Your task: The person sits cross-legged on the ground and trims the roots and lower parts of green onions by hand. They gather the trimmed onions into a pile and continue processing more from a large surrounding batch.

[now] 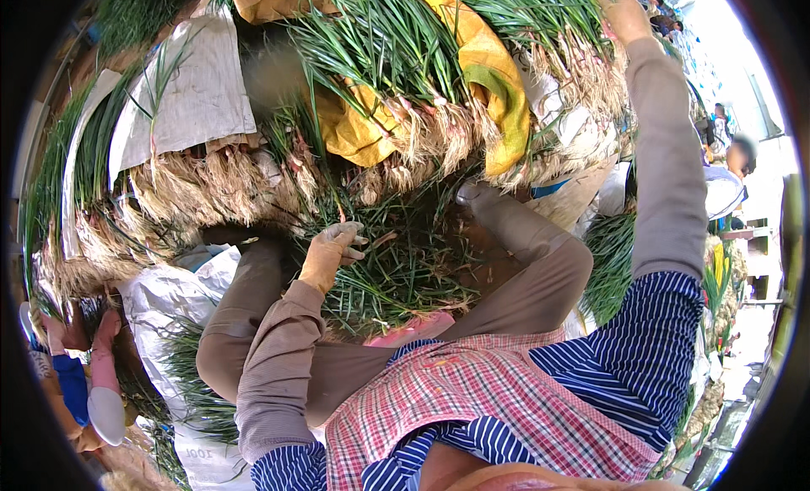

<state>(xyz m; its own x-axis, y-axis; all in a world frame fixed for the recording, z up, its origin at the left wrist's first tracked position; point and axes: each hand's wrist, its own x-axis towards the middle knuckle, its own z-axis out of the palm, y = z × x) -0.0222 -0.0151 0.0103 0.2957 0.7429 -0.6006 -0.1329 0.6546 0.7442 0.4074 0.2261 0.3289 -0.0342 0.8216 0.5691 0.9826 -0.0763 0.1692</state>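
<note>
My left hand [332, 254], in a pale, soiled glove, is half curled with its fingers slightly apart and nothing visible in it. It hovers over loose green leaves and cuttings [405, 263] heaped between my legs. My right hand [623, 13] reaches far out at the upper right, beside bunches of green-leaved onion-like plants [585, 67]; its fingertips are near the leaves, and whether they grip any is unclear. More bunches with pale stringy roots [443, 133] lie ahead on yellow sacking [500, 111]. Rooted bunches [215, 181] stick out under a white woven sheet [183, 92] at the left.
A white sack [183, 288] with leaves beside it lies by my left knee, and green leaves [610, 263] lie by my right. A co-worker's arm [104, 364] and legs show at the far left. Other people are in the distance at the upper right. A pink object [411, 329] is under me.
</note>
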